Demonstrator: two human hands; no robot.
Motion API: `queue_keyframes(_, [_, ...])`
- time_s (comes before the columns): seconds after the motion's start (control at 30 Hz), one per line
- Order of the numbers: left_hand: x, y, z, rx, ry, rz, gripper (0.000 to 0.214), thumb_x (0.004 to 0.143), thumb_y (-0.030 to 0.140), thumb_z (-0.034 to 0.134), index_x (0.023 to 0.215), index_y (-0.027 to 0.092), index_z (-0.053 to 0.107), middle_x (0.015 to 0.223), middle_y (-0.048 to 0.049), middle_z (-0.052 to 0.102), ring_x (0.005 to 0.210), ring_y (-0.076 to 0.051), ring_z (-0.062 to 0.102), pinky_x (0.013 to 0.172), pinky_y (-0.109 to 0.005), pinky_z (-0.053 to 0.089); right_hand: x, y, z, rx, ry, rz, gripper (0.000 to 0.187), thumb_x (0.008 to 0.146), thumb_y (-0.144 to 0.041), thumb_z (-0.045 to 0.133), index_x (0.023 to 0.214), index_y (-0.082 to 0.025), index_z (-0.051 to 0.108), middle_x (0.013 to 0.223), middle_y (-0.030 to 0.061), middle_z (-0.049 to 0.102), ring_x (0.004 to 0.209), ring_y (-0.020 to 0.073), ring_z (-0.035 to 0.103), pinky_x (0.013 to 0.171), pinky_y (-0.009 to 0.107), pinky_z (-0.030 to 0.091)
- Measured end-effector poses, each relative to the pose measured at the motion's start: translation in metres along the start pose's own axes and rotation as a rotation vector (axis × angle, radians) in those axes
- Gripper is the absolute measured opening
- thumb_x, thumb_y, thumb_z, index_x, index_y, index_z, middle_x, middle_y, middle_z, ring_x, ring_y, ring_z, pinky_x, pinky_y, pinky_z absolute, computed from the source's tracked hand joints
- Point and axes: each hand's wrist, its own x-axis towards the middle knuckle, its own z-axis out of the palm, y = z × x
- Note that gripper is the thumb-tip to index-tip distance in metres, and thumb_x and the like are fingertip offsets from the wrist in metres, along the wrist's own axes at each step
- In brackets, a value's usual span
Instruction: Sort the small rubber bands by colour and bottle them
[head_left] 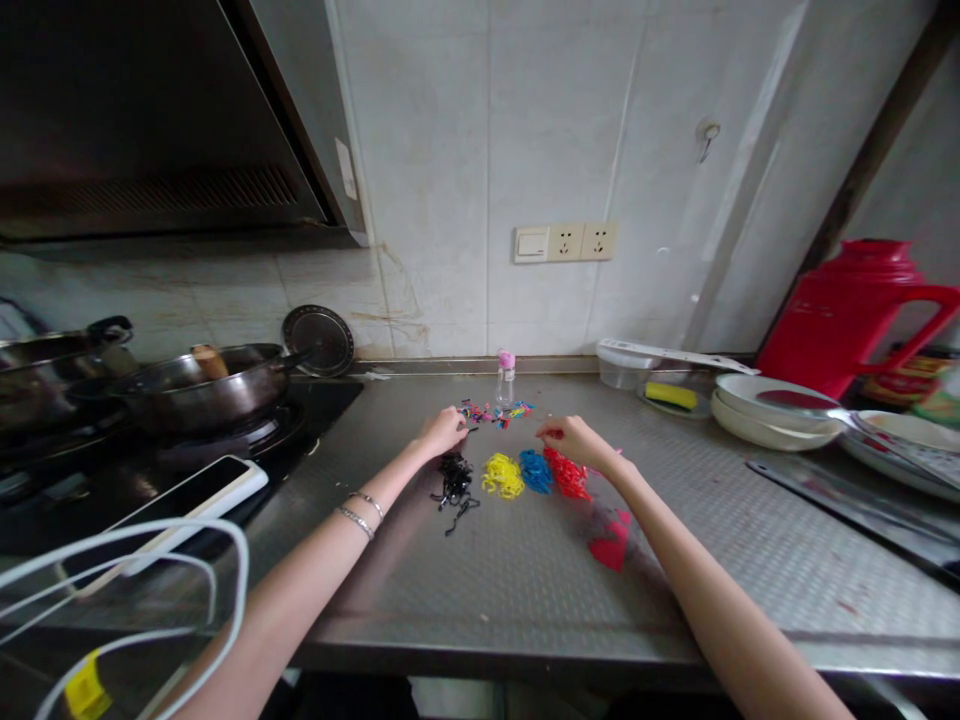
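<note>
My left hand [444, 432] is closed in a pinch just above a pile of black rubber bands [454, 478], with a thin black band [472, 430] at its fingertips. My right hand [571, 441] is closed too, over the upper edge of a pile of red rubber bands [568, 476]; whatever its fingertips pinch is too small to make out. Between the hands lie a yellow pile [502, 476] and a blue pile [535, 470]. Behind them is a scattered row of mixed-colour bands [498, 413], by a small clear bottle with a pink cap [506, 378].
A red piece [611, 543] lies on the metal counter [465, 600]. Pans [210, 385] stand on the stove at left, near a white cable [244, 560] and a power bank-like white device [217, 500]. At right are bowls [772, 425], a cleaver-like blade [847, 515] and a red thermos [847, 320].
</note>
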Motion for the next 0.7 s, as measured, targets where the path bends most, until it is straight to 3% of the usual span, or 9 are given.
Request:
queue_keyframes(0.37, [0.003,0.009,0.004,0.012,-0.027,0.128,0.023,0.078,0.026,0.044,0.074,0.02,0.067,0.09,-0.0033,0.059,0.082,-0.015,0.055,0.071,-0.023,0.041,0.001,0.002,0.002,-0.045,-0.014,0.021,0.028,0.07,-0.019,0.047,0.089,-0.021,0.068,0.082,0.0032,0.067,0.071,0.0138,0.059,0.066,0.02,0.042])
queue_keyframes(0.5, [0.006,0.005,0.008,-0.022,-0.004,0.123,0.02,0.075,0.025,0.048,0.081,0.021,0.067,0.093,-0.0034,0.059,0.083,-0.016,0.055,0.07,-0.023,0.042,0.005,0.007,0.007,-0.045,-0.017,0.013,0.027,0.071,-0.02,0.047,0.088,-0.02,0.068,0.081,0.0032,0.067,0.071,0.0138,0.059,0.066,0.02,0.042])
queue_keyframes(0.7, [0.008,0.002,0.011,-0.079,0.052,0.15,0.019,0.074,0.022,0.048,0.075,0.017,0.067,0.089,-0.0053,0.059,0.08,-0.015,0.055,0.07,-0.024,0.042,0.023,0.006,0.012,-0.096,-0.048,0.043,0.028,0.071,-0.018,0.046,0.09,-0.019,0.067,0.083,0.0033,0.067,0.075,0.0143,0.059,0.067,0.019,0.041])
